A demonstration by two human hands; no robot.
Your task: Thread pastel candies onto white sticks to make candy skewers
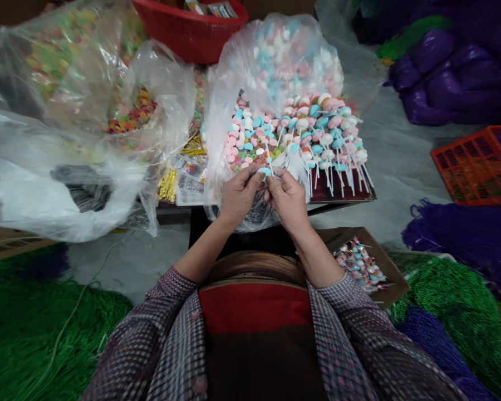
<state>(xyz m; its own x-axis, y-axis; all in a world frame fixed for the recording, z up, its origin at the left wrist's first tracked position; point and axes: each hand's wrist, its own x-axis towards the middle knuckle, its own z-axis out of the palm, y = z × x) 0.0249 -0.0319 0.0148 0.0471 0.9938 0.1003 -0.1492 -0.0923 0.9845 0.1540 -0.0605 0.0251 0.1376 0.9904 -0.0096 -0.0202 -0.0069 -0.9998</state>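
My left hand (241,194) and my right hand (287,197) meet at the near edge of a low dark table (342,192). Both are pinched together on one small blue candy on a white stick (265,170). Just beyond my fingers lies an open clear plastic bag (275,50) with a heap of loose pink, blue and white candies (246,139). To its right, several finished candy sticks (334,139) lie in a fanned pile, sticks pointing toward me.
Clear bags of colourful candy (87,111) fill the left. A red basket (192,28) stands behind, an orange crate (478,164) at right. A cardboard box of wrapped candies (361,264) sits by my right elbow. Green (33,334) and purple strands (463,72) cover the floor.
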